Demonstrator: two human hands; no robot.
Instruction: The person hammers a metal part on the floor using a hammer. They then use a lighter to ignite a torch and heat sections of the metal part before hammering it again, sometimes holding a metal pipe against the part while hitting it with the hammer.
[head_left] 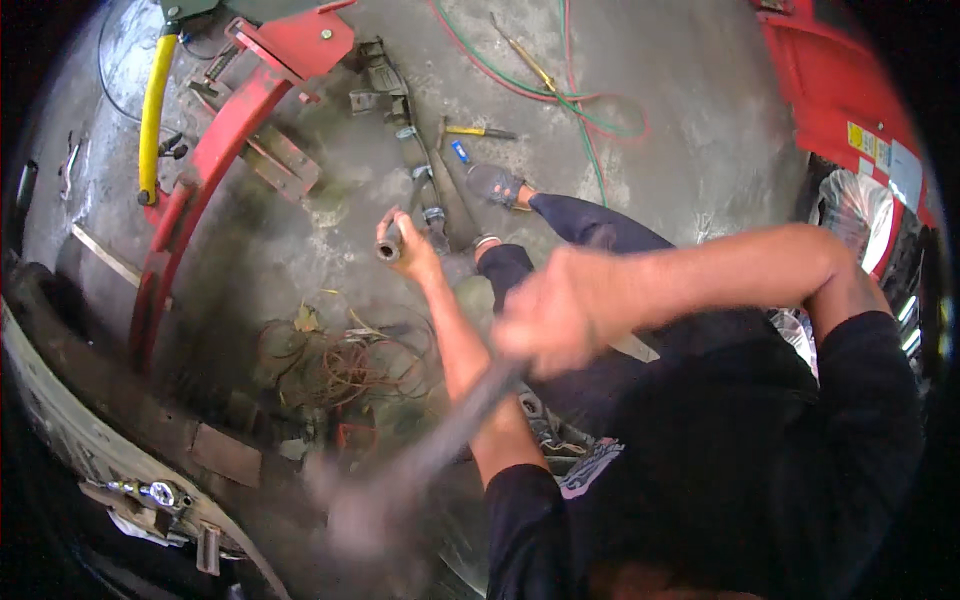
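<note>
My left hand (415,255) is closed around a short metal tube or rod (388,249), whose round hollow end faces up toward me. Most of its length is hidden by the fingers. My right hand (565,315) grips the handle of a hammer (450,425), swung back over my left arm and smeared by motion. The hammer's head is a blur at the lower left. Beyond my left hand, a long dark metal assembly with clamps (412,150) lies on the floor.
A red curved steel frame (205,165) with a yellow lever (157,110) stands at left. A yellow-handled hammer (480,131), green and red hoses (575,98) with a torch, and tangled wire (355,360) lie on the floor. Red bodywork (845,85) is at right.
</note>
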